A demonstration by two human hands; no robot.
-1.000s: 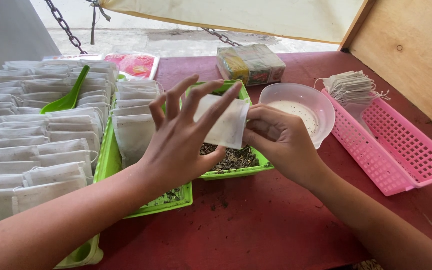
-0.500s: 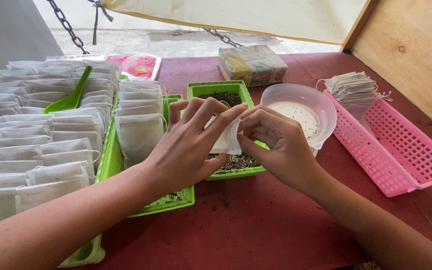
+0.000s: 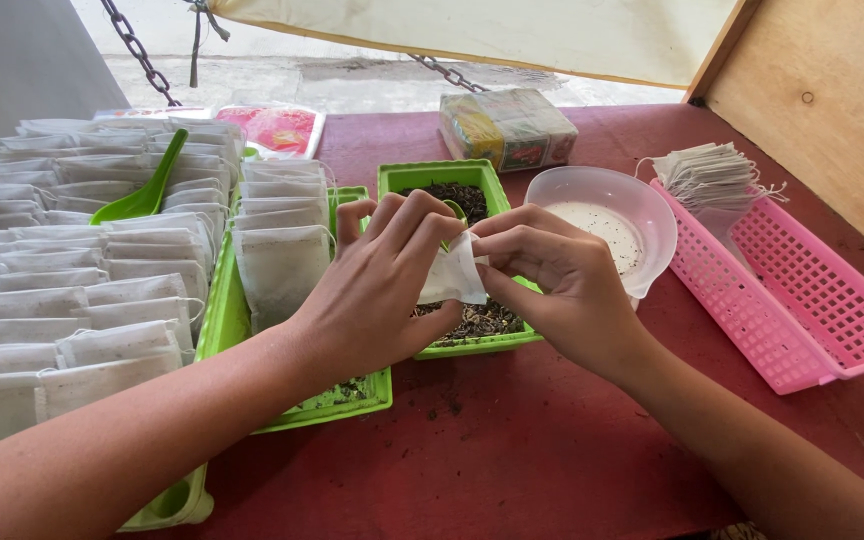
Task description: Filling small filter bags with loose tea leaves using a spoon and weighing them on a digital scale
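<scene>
Both hands pinch one small white paper tea bag point(image 3: 452, 277) over a green tray point(image 3: 452, 346) of dark loose tea leaves. My left hand point(image 3: 372, 290) curls its fingertips on the bag's top left edge. From the right, my right hand point(image 3: 552, 285) grips the bag's upper corner with thumb and fingers. The bag looks crumpled between them. Its lower part hangs just above the leaves.
Rows of filled white bags point(image 3: 72, 270) lie in green trays at left, with a green scoop point(image 3: 142, 185) on them. A clear bowl point(image 3: 632, 200), a pink basket point(image 3: 792, 300) with a stack of empty bags point(image 3: 707, 175), and a wrapped packet point(image 3: 507, 125) stand nearby.
My left fingers, spread wide a second ago, have curled down onto the bag. The bag has gone from flat and held high to folded and lower between both hands.
</scene>
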